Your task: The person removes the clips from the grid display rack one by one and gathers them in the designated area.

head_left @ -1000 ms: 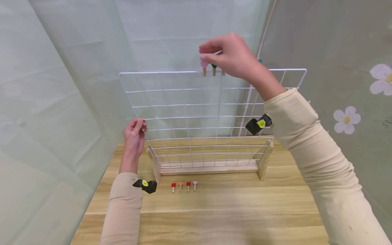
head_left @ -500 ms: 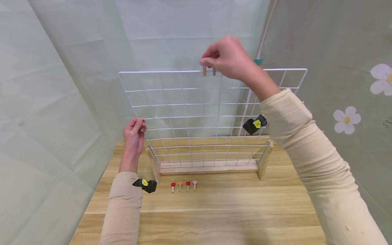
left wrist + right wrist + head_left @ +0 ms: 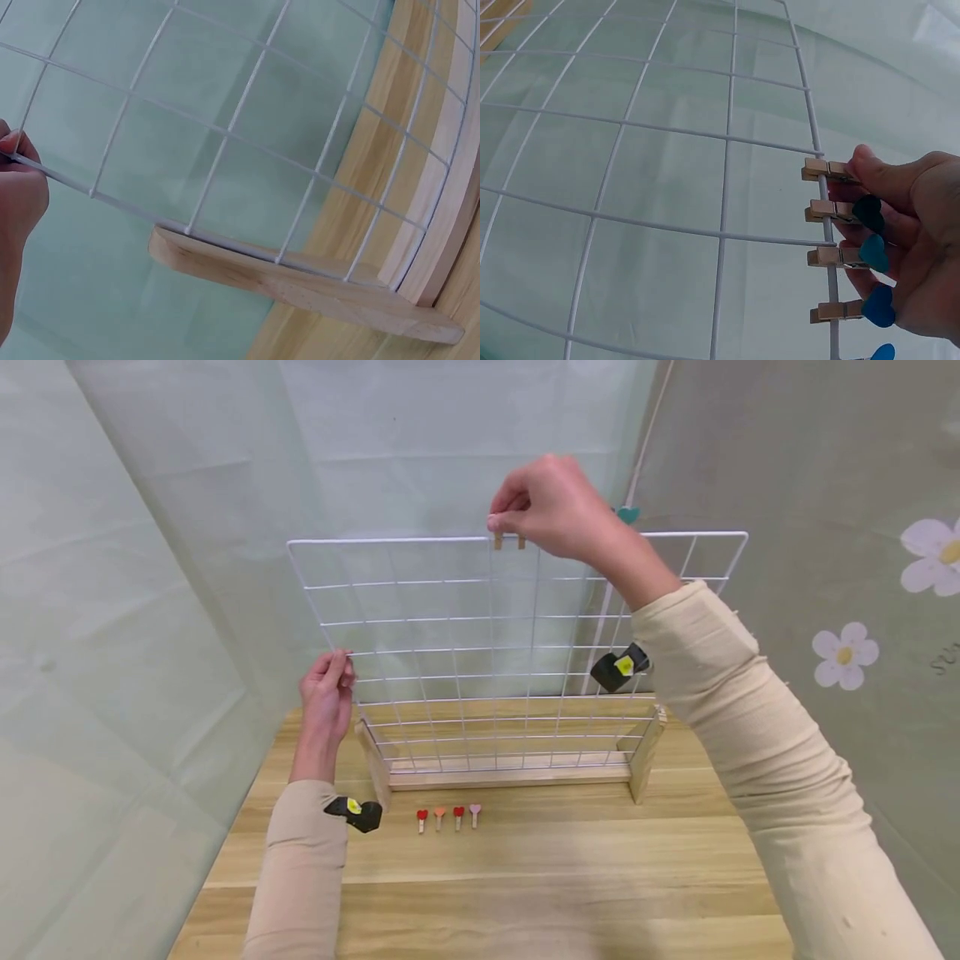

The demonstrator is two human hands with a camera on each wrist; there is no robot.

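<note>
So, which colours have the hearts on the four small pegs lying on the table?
On the four small pegs the hearts run red, orange, red, pink from left to right, clearest in the head view.

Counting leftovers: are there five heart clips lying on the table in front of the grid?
No, four heart clips lie on the table.

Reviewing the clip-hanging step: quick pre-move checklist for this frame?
1. Left hand steadies wire grid by its left edge: ok.
2. Right hand pinches the end clip on the top wire: ok.
3. Clip fully seated on the wire: cannot tell, fingers cover its head.
4. Neighbouring clips in an even row: ok.
5. Grid seated in wooden stand: ok.
6. Four spare clips lie on table: ok.
</note>
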